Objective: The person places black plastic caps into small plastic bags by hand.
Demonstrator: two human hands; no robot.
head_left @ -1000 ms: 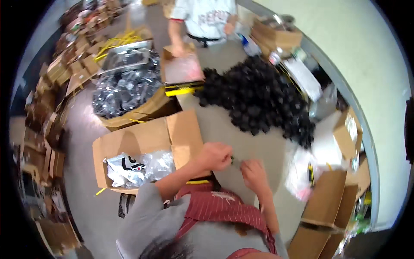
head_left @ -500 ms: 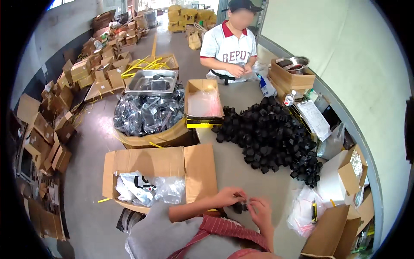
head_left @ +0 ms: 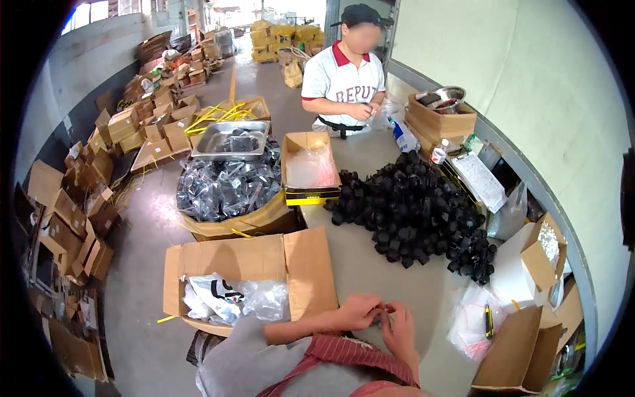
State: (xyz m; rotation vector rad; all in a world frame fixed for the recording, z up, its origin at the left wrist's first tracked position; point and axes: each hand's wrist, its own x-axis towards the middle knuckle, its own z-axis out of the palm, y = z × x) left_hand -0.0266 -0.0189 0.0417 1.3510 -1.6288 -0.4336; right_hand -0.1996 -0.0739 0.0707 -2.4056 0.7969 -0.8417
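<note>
My left hand (head_left: 362, 311) and my right hand (head_left: 399, 328) meet over the near part of the grey table, fingertips pinched together. Between them is a small black part, mostly covered by the fingers; its exact shape cannot be made out. Beyond my hands lies a big heap of small black plastic parts (head_left: 413, 215). Left of my hands, an open cardboard box (head_left: 228, 257) holds clear and white plastic bags (head_left: 264, 299). To the right, a stack of clear flat bags (head_left: 468, 324) lies with a yellow-and-black cutter (head_left: 489, 322) on it.
Across the table a person (head_left: 347, 79) handles something clear. A small box of clear bags (head_left: 309, 169) stands at the table's left edge. Beyond the open box, a large carton of bagged black parts (head_left: 228, 182) carries a metal tray (head_left: 231, 140). An open carton (head_left: 512, 360) stands near right.
My hands have drawn closer together, and the black part between them is now mostly covered by fingers. The whole view has shifted slightly; the person opposite still works with both hands together.
</note>
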